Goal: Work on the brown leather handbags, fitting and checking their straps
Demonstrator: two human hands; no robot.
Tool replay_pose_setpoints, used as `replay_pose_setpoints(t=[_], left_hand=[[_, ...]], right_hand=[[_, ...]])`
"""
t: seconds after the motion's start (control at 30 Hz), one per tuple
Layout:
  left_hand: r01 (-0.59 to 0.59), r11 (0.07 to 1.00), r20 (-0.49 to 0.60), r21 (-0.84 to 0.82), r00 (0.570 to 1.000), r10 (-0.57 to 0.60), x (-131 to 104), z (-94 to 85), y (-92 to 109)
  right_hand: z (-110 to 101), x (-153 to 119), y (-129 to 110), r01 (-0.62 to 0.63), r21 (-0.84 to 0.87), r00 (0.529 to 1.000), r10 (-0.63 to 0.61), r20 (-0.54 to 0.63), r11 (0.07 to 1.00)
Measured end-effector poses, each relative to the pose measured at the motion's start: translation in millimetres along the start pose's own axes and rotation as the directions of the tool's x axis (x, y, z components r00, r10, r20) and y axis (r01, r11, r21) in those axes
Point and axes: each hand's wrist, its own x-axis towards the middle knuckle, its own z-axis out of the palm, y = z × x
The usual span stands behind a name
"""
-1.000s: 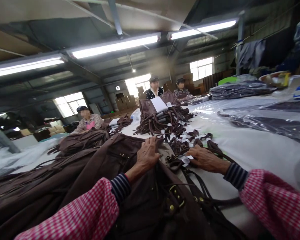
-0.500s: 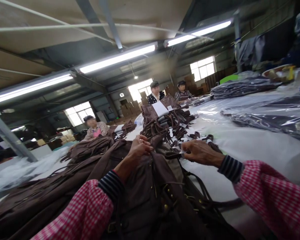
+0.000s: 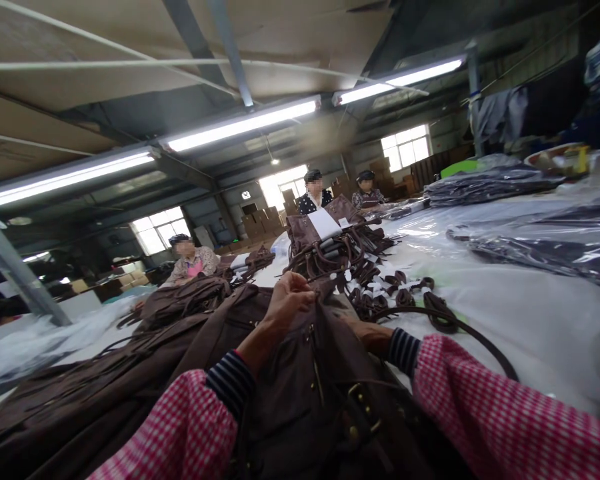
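A dark brown bag point(image 3: 285, 390) with a zip and brass-coloured buckles lies in front of me. My left hand point(image 3: 291, 300) is closed on its top edge, thumb and fingers pinched on the material. On the other side of the opening, my right hand point(image 3: 367, 333) reaches in at the bag's mouth; its fingers are hidden by the bag. A dark strap point(image 3: 473, 328) rises near my right wrist and curves away to the right over the table. Just beyond lie several coiled straps point(image 3: 405, 297) with white wraps.
Stacked brown bags point(image 3: 305, 230) with white paper stand ahead. More brown bags point(image 3: 95, 380) cover the left side. Plastic-wrapped dark goods point(image 3: 550, 247) lie on the white table point(image 3: 485, 293) at right. A person point(image 3: 193, 260) sits at far left; two others are behind the stack.
My right hand has moved left from the coiled straps into the bag's mouth. The strap now loops out to the right. My left hand stays on the bag's edge.
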Motion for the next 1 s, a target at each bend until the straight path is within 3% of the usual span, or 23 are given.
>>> replay_pose_setpoints(t=[0.07,0.1,0.17,0.23,0.3,0.4,0.47,0.53,0.67,0.77,0.9,1.0], left_hand=[[-0.213,0.922,0.165,0.323,0.972,0.167,-9,3.9,-12],[-0.341,0.828,0.3,0.444,0.928,0.221,-16,6.9,-20],[-0.532,0.648,0.54,0.545,0.814,0.214,-28,14.0,-36],[-0.599,0.576,0.649,0.557,0.746,0.149,-32,20.8,-47],[-0.583,0.58,0.663,0.568,0.742,0.097,-25,25.9,-48],[-0.471,0.631,0.572,0.617,0.819,0.052,7,31.6,-39],[-0.391,0.637,0.466,0.664,0.883,0.056,33,37.0,-35],[-0.337,0.631,0.399,0.698,0.916,0.048,58,44.6,-39],[-0.219,0.66,0.337,0.718,0.94,-0.054,99,65.6,-60],[-0.074,0.702,0.226,0.708,0.966,-0.126,120,85.2,-77],[0.116,0.785,0.053,0.609,0.981,-0.186,140,102.3,-90],[0.196,0.875,-0.051,0.443,0.98,-0.193,147,97.8,-97]], right_hand=[[-22,-6,6,-0.152,-0.045,0.983,0.156,0.095,0.987],[-34,-9,9,-0.239,-0.079,0.96,0.248,0.134,0.968],[-58,-11,15,-0.374,-0.14,0.907,0.393,0.152,0.917],[-78,-9,22,-0.413,-0.142,0.903,0.425,0.068,0.9],[-90,-1,29,-0.418,-0.102,0.909,0.415,-0.047,0.903],[-89,19,42,-0.401,-0.049,0.908,0.39,-0.154,0.915],[-77,36,52,-0.39,-0.043,0.907,0.376,-0.19,0.92],[-63,52,62,-0.37,-0.054,0.908,0.348,-0.231,0.928],[-45,72,81,-0.295,-0.066,0.907,0.258,-0.333,0.953],[-43,74,89,-0.242,-0.054,0.89,0.2,-0.41,0.969],[-38,65,82,-0.131,-0.112,0.898,0.071,-0.434,0.985],[-30,58,67,-0.004,-0.207,0.92,-0.078,-0.384,0.978]])
